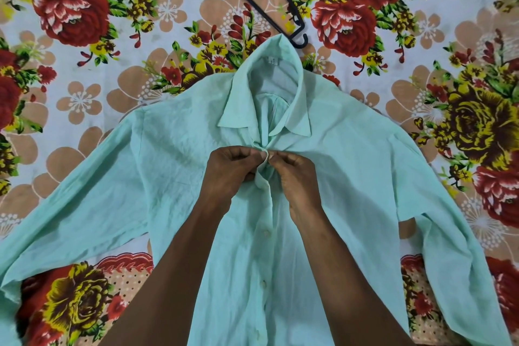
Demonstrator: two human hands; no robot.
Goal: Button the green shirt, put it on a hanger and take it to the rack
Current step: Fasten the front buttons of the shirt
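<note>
Green shirt (179, 154) lies flat, front up, on the floral bedsheet (84, 98), sleeves spread. Left hand (230, 174) pinches the placket edge just under the collar; right hand (295, 174) pinches the facing edge, both grips closed on cloth. Lower buttons (265, 232) look done. Advice: keep the edges aligned, hold the hole taut, tip the button edgewise through. Hanger (269, 3) waits just beyond the collar.
</note>
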